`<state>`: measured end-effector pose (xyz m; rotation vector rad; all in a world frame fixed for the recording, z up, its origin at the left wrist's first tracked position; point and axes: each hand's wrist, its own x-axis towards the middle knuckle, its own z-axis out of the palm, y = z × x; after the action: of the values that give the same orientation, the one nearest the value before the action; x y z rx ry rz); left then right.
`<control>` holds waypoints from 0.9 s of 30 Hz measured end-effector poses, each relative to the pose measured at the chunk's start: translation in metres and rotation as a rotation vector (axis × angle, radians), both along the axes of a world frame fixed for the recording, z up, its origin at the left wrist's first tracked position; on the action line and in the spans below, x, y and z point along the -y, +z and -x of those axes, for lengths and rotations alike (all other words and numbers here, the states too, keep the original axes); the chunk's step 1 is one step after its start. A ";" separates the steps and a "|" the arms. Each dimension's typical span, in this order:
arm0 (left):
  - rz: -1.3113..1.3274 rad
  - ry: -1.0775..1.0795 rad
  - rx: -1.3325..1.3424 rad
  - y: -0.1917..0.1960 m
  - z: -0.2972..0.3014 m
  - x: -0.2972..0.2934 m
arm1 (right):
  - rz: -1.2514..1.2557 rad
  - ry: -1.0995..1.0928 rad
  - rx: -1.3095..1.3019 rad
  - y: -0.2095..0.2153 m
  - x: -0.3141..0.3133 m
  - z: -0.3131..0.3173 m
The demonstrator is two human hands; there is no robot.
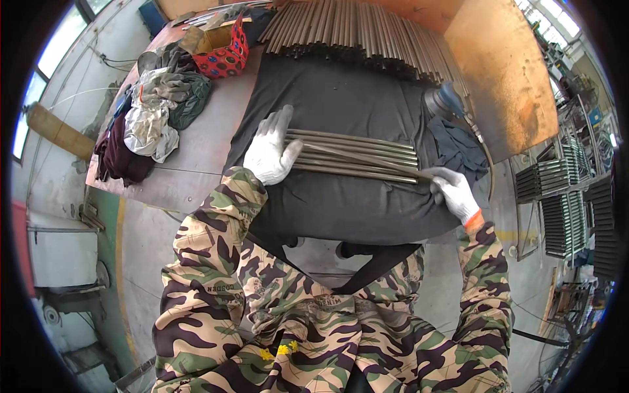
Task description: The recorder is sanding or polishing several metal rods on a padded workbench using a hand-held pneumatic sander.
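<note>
Several metal tubes (357,145) lie side by side on the black cloth (314,92) in front of me. One thin tube (367,160) slants across the top of them. My right hand (454,191), in a white glove with grey fingertips and an orange cuff, pinches that tube's right end. At the tubes' left ends is my left hand (270,149), gloved alike, its fingers stretched out and its thumb apart. Its palm side faces the ends; whether it touches them all I cannot tell.
Many dark tubes (347,29) are stacked along the table's far side. A blue-grey power tool (445,100) with a hose and a dark rag (458,147) sit at the right. Cloths and gloves (154,108) and a red patterned box (226,59) stand left. Racked tubes (560,203) are farther right.
</note>
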<state>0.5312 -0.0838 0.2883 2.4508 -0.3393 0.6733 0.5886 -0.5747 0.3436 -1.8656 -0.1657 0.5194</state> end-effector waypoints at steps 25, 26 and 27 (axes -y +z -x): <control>-0.367 0.041 -0.248 0.036 0.031 0.019 | 0.813 0.428 0.923 0.002 -0.113 0.005; -0.366 0.030 -0.263 0.036 0.036 0.018 | 0.797 0.427 0.936 0.002 -0.111 0.009; -0.366 0.031 -0.266 0.036 0.037 0.018 | 0.781 0.426 0.949 0.003 -0.110 0.012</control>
<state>0.4938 -0.1018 0.3245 2.8553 -0.3430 0.3083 0.5766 -0.4647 0.3465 -2.7412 -1.1389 -0.1102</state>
